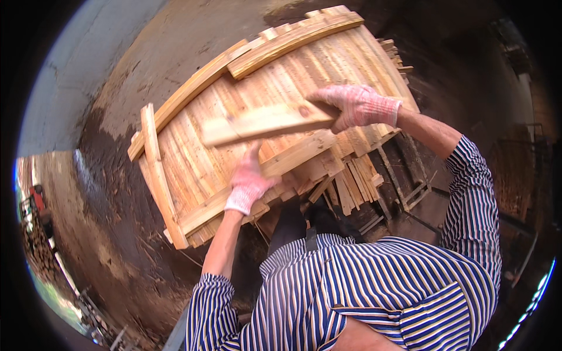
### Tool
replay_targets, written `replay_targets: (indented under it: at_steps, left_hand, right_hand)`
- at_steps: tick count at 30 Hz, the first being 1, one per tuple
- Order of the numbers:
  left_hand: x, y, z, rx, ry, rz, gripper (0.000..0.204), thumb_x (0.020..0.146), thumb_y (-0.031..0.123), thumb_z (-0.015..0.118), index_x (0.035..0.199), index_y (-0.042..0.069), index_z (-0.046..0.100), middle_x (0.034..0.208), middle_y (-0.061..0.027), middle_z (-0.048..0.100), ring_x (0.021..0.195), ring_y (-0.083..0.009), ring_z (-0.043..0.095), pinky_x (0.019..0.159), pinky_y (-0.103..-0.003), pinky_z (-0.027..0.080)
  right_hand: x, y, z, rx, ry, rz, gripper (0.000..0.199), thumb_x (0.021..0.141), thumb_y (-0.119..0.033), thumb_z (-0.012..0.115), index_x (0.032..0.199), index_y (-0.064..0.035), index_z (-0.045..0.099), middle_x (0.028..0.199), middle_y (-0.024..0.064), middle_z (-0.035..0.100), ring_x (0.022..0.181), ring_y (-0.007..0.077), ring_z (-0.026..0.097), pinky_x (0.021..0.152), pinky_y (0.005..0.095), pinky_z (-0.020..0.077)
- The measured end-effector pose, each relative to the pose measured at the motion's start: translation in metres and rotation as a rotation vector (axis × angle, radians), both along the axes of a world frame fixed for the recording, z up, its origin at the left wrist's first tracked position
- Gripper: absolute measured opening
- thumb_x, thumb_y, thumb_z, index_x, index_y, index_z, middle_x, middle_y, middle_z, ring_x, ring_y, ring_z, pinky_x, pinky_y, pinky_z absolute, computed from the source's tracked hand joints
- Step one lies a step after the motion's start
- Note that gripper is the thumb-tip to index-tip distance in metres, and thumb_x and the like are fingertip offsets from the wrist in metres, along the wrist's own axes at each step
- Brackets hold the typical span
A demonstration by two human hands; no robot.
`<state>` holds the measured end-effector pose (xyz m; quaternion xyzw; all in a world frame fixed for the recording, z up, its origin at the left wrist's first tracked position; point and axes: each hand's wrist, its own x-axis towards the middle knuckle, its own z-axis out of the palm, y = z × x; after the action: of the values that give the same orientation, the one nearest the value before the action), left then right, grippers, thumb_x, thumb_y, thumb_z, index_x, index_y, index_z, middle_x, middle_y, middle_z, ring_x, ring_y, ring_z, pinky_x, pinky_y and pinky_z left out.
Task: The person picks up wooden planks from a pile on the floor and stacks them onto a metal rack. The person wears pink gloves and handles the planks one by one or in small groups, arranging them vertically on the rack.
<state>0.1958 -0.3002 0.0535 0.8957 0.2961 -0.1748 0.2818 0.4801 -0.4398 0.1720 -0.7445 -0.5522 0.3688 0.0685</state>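
Observation:
A short wooden board (263, 121) is raised over a layer of boards laid side by side (219, 108). My right hand (362, 106), in a pink and white work glove, is closed around the board's right end. My left hand (250, 180), gloved the same way and slightly blurred, is at a plank (300, 153) along the layer's near edge. Its thumb points up, apart from the fingers, and it holds nothing that I can see. The raised board's left end hangs free, beyond the left hand.
Planks lie along the far edge (298, 42) and the left edge (159, 181) of the layer. Several loose wood pieces (354, 187) are stacked below its near right side, beside a dark metal frame (415, 196). Brown ground (111, 222) lies to the left.

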Motion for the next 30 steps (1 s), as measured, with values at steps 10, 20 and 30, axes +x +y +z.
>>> replay_targets:
  at_steps: [10, 20, 30]
  left_hand:
    - [0.011, -0.006, -0.02, 0.156, 0.046, -0.04, 0.086, 0.076, 0.031, 0.082, 0.151, 0.017, 0.042, 0.137, -0.0141, 0.062, 0.121, -0.0318, 0.063, 0.101, -0.04, 0.051]
    - [0.012, -0.014, -0.019, 0.195, -0.003, -0.02, 0.083, 0.072, 0.021, 0.083, 0.146, 0.011, 0.046, 0.138, -0.018, 0.059, 0.126, -0.037, 0.057, 0.104, -0.041, 0.048]
    - [0.005, -0.01, -0.031, 0.17, -0.137, -0.027, 0.083, 0.075, 0.017, 0.086, 0.148, 0.005, 0.046, 0.137, -0.0215, 0.059, 0.123, -0.0344, 0.06, 0.106, -0.042, 0.048]
  right_hand:
    - [0.041, -0.128, -0.076, 0.023, -0.348, 0.263, 0.066, 0.073, -0.009, 0.074, 0.133, -0.0312, 0.06, 0.112, 0.0068, 0.063, 0.101, 0.0287, 0.065, 0.088, 0.0418, 0.0534]
    - [0.066, -0.135, -0.142, 0.167, -0.52, 0.211, 0.065, 0.072, -0.01, 0.073, 0.133, -0.0287, 0.059, 0.112, 0.0084, 0.06, 0.106, 0.0311, 0.063, 0.089, 0.0438, 0.0508]
    - [0.044, -0.121, -0.155, 0.165, -0.473, -0.051, 0.057, 0.077, -0.03, 0.073, 0.132, -0.0304, 0.059, 0.126, 0.0141, 0.06, 0.119, 0.0348, 0.059, 0.101, 0.0492, 0.0447]
